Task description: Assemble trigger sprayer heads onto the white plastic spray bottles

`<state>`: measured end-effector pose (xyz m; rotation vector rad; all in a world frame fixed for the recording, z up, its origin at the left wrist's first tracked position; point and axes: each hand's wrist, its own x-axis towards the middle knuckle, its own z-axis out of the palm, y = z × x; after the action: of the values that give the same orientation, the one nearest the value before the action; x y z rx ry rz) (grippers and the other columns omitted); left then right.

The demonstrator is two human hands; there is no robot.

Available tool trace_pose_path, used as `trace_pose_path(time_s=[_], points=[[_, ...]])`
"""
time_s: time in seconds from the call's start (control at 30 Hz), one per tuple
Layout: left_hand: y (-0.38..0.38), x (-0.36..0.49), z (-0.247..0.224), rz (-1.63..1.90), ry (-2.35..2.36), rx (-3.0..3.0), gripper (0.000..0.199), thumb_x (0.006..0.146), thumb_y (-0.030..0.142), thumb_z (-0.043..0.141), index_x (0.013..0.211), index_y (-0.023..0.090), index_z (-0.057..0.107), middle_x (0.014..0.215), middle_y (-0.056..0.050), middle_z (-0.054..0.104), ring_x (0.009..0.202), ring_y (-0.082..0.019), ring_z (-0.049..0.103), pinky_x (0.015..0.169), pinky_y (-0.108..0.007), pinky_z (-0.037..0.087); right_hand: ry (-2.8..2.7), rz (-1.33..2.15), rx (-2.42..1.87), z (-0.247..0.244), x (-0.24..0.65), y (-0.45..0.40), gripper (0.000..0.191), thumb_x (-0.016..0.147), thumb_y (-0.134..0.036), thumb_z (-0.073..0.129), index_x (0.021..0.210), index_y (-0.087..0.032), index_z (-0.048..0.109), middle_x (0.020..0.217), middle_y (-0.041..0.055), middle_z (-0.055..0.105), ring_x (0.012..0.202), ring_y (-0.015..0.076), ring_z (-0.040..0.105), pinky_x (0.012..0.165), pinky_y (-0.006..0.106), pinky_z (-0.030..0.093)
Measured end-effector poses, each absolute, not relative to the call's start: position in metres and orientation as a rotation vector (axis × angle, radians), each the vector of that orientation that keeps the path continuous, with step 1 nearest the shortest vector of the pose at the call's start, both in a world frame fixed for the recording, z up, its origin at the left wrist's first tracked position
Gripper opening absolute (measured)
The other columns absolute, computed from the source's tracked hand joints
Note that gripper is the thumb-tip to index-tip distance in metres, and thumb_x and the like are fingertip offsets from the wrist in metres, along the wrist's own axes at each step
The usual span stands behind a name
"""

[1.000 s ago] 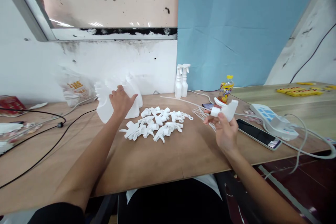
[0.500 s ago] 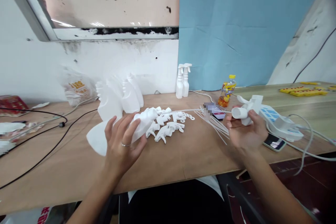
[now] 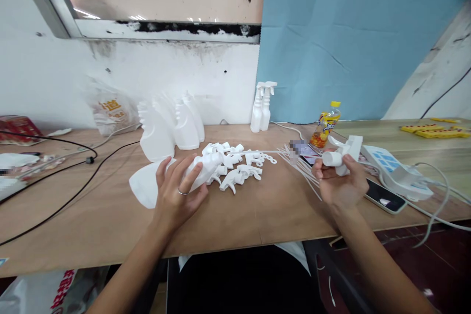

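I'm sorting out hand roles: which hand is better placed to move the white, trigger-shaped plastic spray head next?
Probably the right hand: it holds that spray head, well away from the left hand, which is occupied gripping a white, wide-bodied plastic bottle, tilted over.

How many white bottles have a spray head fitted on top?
2: the left spray bottle and the right spray bottle, standing side by side near the blue cloth. The held bottle, in the left hand, has no head fitted.
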<state>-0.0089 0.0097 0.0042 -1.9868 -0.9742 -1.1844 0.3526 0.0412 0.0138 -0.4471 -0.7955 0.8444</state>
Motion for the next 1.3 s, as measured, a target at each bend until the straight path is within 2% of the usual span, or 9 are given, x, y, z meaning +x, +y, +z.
trace_pose_path(time_s=[0.33,0.5,0.63,0.77,0.9,1.03,1.17,1.2,1.3], points=[[-0.010,0.018,0.003,-0.996,-0.807,-2.250,0.068,0.079,0.008,0.068,0.141,0.022,0.044,0.138,-0.017,0.057,0.128,-0.030,0.054,0.112,-0.061,0.034,-1.174,1.066,-0.698,0.003,0.314,0.019,0.031,0.080,-0.044,0.073,0.093,-0.016,0.072,0.078,0.0062,0.069,0.059,0.0167,0.061,0.047,0.027,0.044],[-0.011,0.033,-0.011,-0.917,-0.783,-2.408,0.062,0.083,0.010,0.064,0.141,0.020,0.044,0.142,-0.016,0.055,0.129,-0.029,0.053,0.113,-0.060,0.034,-1.423,1.286,-0.806,-0.009,0.287,0.010,0.030,0.081,-0.037,0.075,0.101,-0.015,0.068,0.076,0.0033,0.069,0.066,0.0156,0.062,0.068,0.029,0.052],[-0.006,0.032,-0.020,-0.866,-0.803,-2.464,0.060,0.083,0.010,0.063,0.140,0.020,0.046,0.145,-0.015,0.053,0.130,-0.030,0.051,0.114,-0.060,0.032,-1.471,1.275,-0.860,-0.012,0.280,0.008,0.043,0.080,-0.036,0.076,0.115,-0.021,0.056,0.100,0.0051,0.071,0.084,0.0185,0.068,0.083,0.033,0.053],[-0.006,0.030,-0.022,-0.870,-0.809,-2.476,0.059,0.084,0.011,0.063,0.140,0.019,0.046,0.145,-0.015,0.052,0.130,-0.030,0.050,0.113,-0.060,0.033,-1.589,1.168,-0.827,-0.016,0.279,0.007,0.050,0.080,-0.034,0.077,0.118,-0.025,0.047,0.108,0.0034,0.066,0.092,0.0181,0.065,0.080,0.030,0.053],[-0.007,0.030,-0.021,-0.887,-0.790,-2.491,0.060,0.085,0.010,0.062,0.142,0.019,0.044,0.144,-0.015,0.053,0.129,-0.030,0.051,0.111,-0.059,0.035,-1.610,1.100,-0.901,-0.023,0.277,0.008,0.043,0.087,-0.038,0.069,0.118,-0.025,0.042,0.076,-0.0025,0.063,0.066,0.0167,0.060,0.068,0.030,0.051],[-0.006,0.029,-0.021,-0.872,-0.800,-2.499,0.061,0.085,0.009,0.061,0.142,0.020,0.044,0.145,-0.016,0.053,0.131,-0.031,0.050,0.111,-0.059,0.034,-1.640,1.003,-0.886,-0.026,0.276,0.008,0.053,0.081,-0.035,0.076,0.121,-0.025,0.044,0.109,0.0050,0.064,0.094,0.0206,0.064,0.081,0.033,0.053],[-0.007,0.029,-0.021,-0.915,-0.777,-2.509,0.065,0.084,0.008,0.062,0.144,0.021,0.042,0.144,-0.015,0.053,0.130,-0.029,0.051,0.111,-0.058,0.035,-1.620,1.073,-0.919,-0.028,0.277,0.008,0.042,0.089,-0.039,0.067,0.120,-0.026,0.042,0.077,-0.0021,0.062,0.063,0.0163,0.060,0.063,0.030,0.051],[-0.007,0.029,-0.021,-0.912,-0.775,-2.511,0.065,0.084,0.008,0.062,0.144,0.021,0.042,0.144,-0.015,0.053,0.131,-0.029,0.050,0.111,-0.058,0.035,-1.626,1.088,-0.910,-0.028,0.277,0.008,0.044,0.089,-0.039,0.068,0.121,-0.026,0.041,0.077,-0.0023,0.062,0.062,0.0164,0.060,0.063,0.030,0.051],[-0.007,0.029,-0.022,-0.893,-0.795,-2.510,0.064,0.084,0.009,0.062,0.144,0.020,0.043,0.146,-0.016,0.052,0.132,-0.030,0.049,0.112,-0.058,0.034,-1.645,1.040,-0.875,-0.028,0.276,0.009,0.058,0.081,-0.035,0.076,0.125,-0.026,0.040,0.101,0.0035,0.067,0.083,0.0191,0.066,0.076,0.032,0.054]])
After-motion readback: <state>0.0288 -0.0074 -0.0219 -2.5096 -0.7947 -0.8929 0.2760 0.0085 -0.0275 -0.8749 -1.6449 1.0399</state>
